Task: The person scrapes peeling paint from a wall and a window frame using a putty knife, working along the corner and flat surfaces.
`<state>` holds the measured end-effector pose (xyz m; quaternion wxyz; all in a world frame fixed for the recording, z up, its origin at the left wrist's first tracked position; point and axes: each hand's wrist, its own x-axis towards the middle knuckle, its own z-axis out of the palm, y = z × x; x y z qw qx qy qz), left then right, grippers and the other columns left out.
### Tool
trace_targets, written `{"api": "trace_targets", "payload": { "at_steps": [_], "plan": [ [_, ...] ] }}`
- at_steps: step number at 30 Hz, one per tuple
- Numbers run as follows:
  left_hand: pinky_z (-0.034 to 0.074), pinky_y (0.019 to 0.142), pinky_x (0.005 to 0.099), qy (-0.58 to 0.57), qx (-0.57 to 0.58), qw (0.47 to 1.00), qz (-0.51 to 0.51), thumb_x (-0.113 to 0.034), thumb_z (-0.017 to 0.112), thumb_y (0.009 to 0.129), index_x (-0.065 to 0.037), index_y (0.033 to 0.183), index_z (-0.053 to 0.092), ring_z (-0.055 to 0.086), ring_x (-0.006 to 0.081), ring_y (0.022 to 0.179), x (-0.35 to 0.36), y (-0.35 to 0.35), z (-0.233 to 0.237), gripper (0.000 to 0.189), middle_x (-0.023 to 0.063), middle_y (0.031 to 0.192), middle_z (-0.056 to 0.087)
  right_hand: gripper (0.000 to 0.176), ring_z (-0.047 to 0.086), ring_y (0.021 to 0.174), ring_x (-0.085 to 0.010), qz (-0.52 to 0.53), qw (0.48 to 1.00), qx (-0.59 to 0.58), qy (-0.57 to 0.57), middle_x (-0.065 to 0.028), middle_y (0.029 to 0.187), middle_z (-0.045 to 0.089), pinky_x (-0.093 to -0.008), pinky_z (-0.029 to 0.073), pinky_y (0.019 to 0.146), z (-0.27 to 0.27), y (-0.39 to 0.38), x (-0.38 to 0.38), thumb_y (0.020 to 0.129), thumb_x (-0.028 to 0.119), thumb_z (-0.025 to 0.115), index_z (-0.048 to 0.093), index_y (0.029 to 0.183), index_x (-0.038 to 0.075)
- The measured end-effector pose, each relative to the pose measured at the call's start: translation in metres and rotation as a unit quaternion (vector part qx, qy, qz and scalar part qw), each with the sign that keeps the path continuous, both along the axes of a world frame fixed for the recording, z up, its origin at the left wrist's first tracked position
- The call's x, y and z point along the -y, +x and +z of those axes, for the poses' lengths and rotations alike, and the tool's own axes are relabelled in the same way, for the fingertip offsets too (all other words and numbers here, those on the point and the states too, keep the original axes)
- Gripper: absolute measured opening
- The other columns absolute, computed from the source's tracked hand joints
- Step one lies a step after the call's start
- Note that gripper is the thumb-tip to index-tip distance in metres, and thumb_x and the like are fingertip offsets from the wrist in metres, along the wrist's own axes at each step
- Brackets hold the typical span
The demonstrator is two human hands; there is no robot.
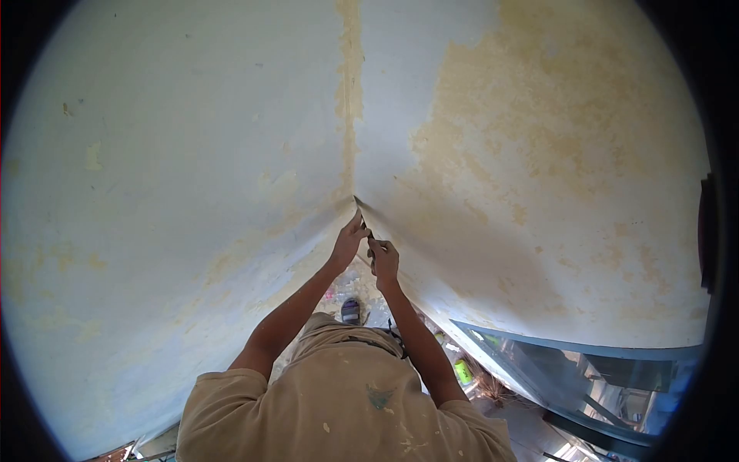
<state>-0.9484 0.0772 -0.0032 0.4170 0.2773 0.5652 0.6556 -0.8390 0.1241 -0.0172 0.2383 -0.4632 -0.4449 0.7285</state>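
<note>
A scraper [359, 206] with a thin dark blade points up into the corner where two walls meet. My right hand [384, 259] is closed around its handle. My left hand [349, 242] is just to the left, its fingers pressed at the lower part of the blade; how firmly they grip is too small to tell. The blade's tip touches the corner seam [349, 131], a tan strip with peeled paint along it.
Pale left wall [154, 169] and right wall [570, 254] carry yellowish bare patches. Below are a sandaled foot [351, 311] and a paint-flecked floor. A blue-framed window [570, 343] is low on the right, with a bright green container [463, 372] near it.
</note>
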Motion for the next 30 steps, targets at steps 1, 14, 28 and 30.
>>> {"api": "trace_targets", "payload": {
  "at_steps": [1,14,28,30],
  "plan": [
    [0.04,0.078,0.0223,0.008,0.0,1.0,-0.002,-0.002,0.045,0.082,-0.005,0.143,0.011,0.046,0.0088,0.08,0.001,0.009,0.0,0.07,0.0019,0.099,0.052,0.02,0.033,0.034,-0.0036,0.005,1.0,-0.003,0.002,-0.0011,0.058,0.052,-0.0205,0.022,0.03,-0.004,0.005,0.002,0.083,0.02,0.061,0.055,0.086,0.002],
    [0.027,0.103,0.0276,-0.034,0.03,0.968,-0.246,-0.002,0.053,0.078,0.004,0.14,-0.002,0.018,0.0207,0.134,0.008,0.128,-0.052,0.083,0.0215,0.147,0.007,0.017,0.034,0.037,-0.0022,-0.091,0.996,0.013,-0.012,-0.0005,0.06,0.05,-0.0187,0.022,0.031,-0.038,0.16,0.028,0.086,0.018,0.058,0.052,0.086,0.002],
    [0.043,0.048,0.0252,-0.03,0.01,0.999,-0.022,0.004,0.042,0.075,-0.006,0.143,0.003,0.049,0.0114,0.06,0.0,0.017,-0.087,0.078,0.0042,0.078,0.048,0.024,0.036,0.037,-0.004,-0.036,0.996,0.044,0.073,-0.0011,0.059,0.051,-0.0209,0.025,0.033,-0.084,0.007,0.018,0.082,0.023,0.063,0.054,0.084,0.0],
    [0.043,0.05,0.0245,-0.051,0.034,0.997,-0.041,0.005,0.042,0.075,-0.006,0.143,0.004,0.048,0.0108,0.061,0.006,0.036,-0.06,0.078,0.0038,0.079,0.048,0.023,0.036,0.037,-0.0037,-0.038,0.997,0.033,0.051,-0.0012,0.059,0.051,-0.0205,0.025,0.033,-0.081,0.025,0.02,0.082,0.022,0.062,0.054,0.084,0.001]
  ]
}}
